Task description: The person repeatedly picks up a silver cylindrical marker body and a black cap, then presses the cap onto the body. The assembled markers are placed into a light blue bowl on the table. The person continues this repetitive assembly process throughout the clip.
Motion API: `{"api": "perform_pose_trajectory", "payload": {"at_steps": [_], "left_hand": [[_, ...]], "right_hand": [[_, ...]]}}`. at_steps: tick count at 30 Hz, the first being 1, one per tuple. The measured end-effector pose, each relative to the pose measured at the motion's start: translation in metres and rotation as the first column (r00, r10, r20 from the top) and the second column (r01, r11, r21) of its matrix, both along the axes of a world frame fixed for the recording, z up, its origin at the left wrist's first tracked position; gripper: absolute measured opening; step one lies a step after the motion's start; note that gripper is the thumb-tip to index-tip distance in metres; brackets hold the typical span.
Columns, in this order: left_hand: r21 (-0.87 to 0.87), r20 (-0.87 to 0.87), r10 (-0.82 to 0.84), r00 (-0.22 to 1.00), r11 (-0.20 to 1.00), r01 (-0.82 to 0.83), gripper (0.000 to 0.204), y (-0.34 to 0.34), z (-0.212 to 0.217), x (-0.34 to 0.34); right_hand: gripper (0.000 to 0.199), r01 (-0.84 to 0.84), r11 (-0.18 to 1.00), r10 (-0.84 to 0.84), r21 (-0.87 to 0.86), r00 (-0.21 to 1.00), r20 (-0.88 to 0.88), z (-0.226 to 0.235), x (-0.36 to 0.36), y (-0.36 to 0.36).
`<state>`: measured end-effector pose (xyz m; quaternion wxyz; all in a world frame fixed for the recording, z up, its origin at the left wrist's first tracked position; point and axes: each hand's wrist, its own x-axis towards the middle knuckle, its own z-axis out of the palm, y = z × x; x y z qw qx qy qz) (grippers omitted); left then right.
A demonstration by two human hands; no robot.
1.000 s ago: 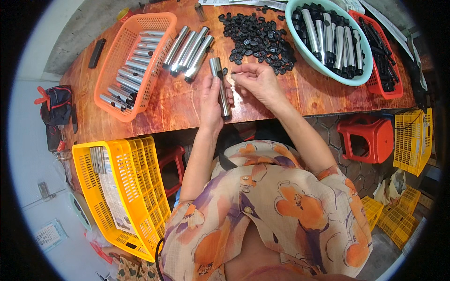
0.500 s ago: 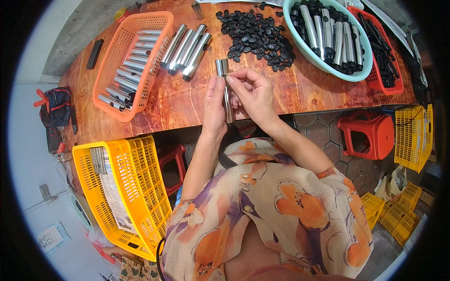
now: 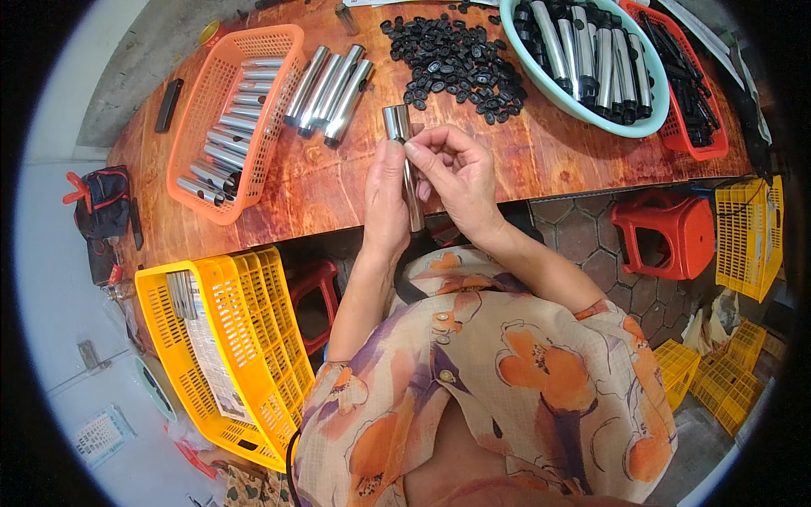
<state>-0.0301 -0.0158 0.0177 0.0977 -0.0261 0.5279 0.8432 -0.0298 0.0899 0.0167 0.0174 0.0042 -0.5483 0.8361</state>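
1. A yellow crate point(image 3: 221, 355) sits on the floor at 8 o'clock, below the wooden table point(image 3: 321, 182).
2. An orange basket point(image 3: 221, 118) of metal tubes stands at 10 o'clock; four loose tubes point(image 3: 331, 84) lie just beside it.
3. The left hand point(image 3: 387, 198) wraps a silver metal tube point(image 3: 404, 165), held near upright over the table's near edge.
4. The right hand point(image 3: 456, 173) pinches the same tube near its top, thumb and forefinger closed.
5. Black caps point(image 3: 456, 59) lie heaped at 12 o'clock.
6. A teal bowl point(image 3: 583, 110) holds more tubes at 1 o'clock, a red tray point(image 3: 705, 139) behind it.
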Motion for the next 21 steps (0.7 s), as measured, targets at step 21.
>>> {"api": "perform_pose_trajectory", "payload": {"at_steps": [21], "left_hand": [[0.232,0.144,-0.272,0.952,0.944,0.234,0.019,-0.007,0.01,0.0]], "right_hand": [[0.021,-0.172,0.981,0.186,0.091,0.963,-0.195,0.001,-0.037,0.037]]}}
